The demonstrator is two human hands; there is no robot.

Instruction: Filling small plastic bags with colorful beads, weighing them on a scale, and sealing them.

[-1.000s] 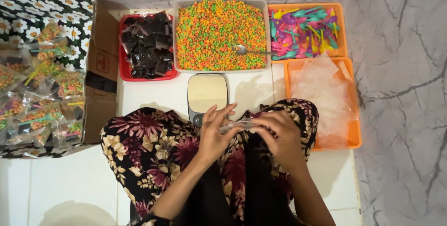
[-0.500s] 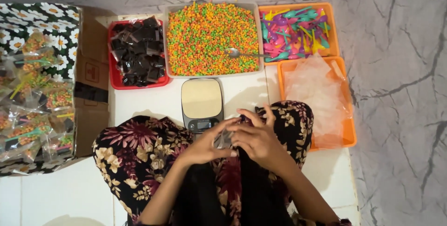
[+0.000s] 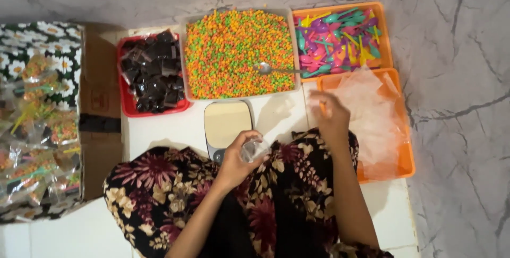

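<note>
My left hand (image 3: 238,161) holds a small clear plastic bag (image 3: 254,148) above my floral-clad lap, just in front of a small kitchen scale (image 3: 227,124). My right hand (image 3: 330,114) is lifted to the right, fingers loosely curled, at the left edge of an orange tray of clear plastic bags (image 3: 402,158); whether it grips anything I cannot tell. A metal spoon (image 3: 273,69) lies in the clear tub of orange, green and yellow bits (image 3: 237,53), beyond both hands.
A red tray of dark wrapped pieces (image 3: 153,77) sits at the left of the tub. An orange tray of coloured plastic spoons (image 3: 339,40) is at the back right. A cardboard box of filled packets (image 3: 42,125) stands at the far left. Marble floor surrounds.
My hands were together over my lap on the small bag. Now the right hand has moved away to the right toward the bag tray, and the left hand alone keeps the bag.
</note>
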